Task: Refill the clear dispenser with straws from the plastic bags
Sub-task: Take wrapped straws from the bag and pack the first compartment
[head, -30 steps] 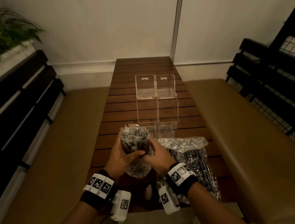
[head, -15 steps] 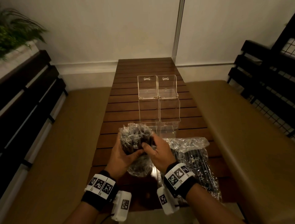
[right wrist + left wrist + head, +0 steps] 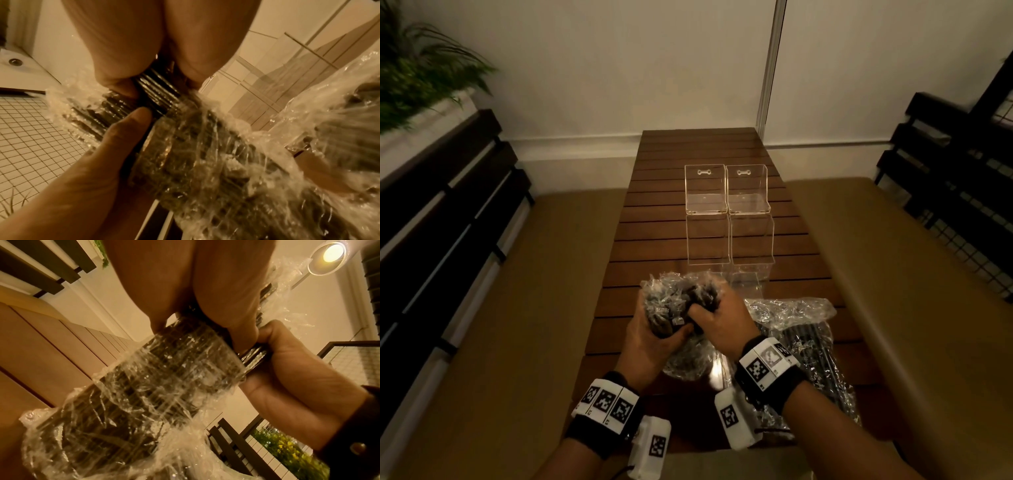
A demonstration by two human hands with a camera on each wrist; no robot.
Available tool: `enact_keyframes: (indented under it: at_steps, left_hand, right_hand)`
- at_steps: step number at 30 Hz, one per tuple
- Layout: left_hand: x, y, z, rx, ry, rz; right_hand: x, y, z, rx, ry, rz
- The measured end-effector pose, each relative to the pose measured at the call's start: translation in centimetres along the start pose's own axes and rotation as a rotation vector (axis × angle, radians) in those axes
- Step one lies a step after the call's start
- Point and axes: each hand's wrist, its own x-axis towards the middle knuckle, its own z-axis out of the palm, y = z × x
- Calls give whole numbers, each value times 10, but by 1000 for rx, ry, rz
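Note:
I hold a crinkled clear plastic bag of dark straws [image 3: 671,301] upright over the near part of the wooden table [image 3: 688,154]. My left hand [image 3: 671,330] wraps the bag's lower half from the left. My right hand [image 3: 700,308] grips the bundle near its top. In the left wrist view the bag [image 3: 154,386] runs between the left hand [image 3: 205,318] and the right hand [image 3: 265,335]. In the right wrist view bare straws [image 3: 158,87] show in the right hand [image 3: 162,81] where the plastic is parted. The clear two-compartment dispenser [image 3: 729,209] stands further back, with nothing in it.
A second plastic bag of dark straws [image 3: 808,346] lies on the table just right of my hands. Padded benches [image 3: 893,274] flank the table, with slatted backs [image 3: 448,212] on both sides. A plant [image 3: 417,75] stands at the far left.
My right hand has climbed from the bag's side to its top end and now digs into the straws. The left hand stays wrapped round the bag.

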Motion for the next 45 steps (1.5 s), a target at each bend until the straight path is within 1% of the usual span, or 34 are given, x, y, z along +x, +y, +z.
enact_keyframes:
  at_steps: [5, 12, 14, 18, 23, 31, 36, 40, 43, 45]
  left_hand:
    - [2, -3, -2, 67, 29, 10]
    - [3, -4, -4, 46, 52, -17]
    - [3, -2, -5, 44, 45, -17]
    - [3, -5, -5, 45, 52, 6]
    - [4, -3, -4, 80, 47, 33]
    - [2, -1, -5, 134, 61, 55]
    - [-2, 4, -4, 100, 62, 45]
    - [-3, 12, -2, 4, 32, 40]
    - [-5, 15, 3, -1, 119, 117]
    - [-8, 14, 9, 1, 178, 132]
  right_hand:
    - [-3, -5, 7, 38, 54, -37]
    - [-1, -8, 8, 71, 88, -34]
    - [0, -9, 4, 76, 85, -39]
    - [-1, -9, -4, 0, 47, -67]
    - [4, -6, -4, 3, 78, -94]
    - [4, -26, 4, 198, 78, -130]
    - [6, -32, 8, 204, 97, -151]
    - [6, -31, 9, 209, 79, -128]
    - [1, -28, 11, 198, 33, -70]
    - [1, -25, 11, 185, 23, -50]
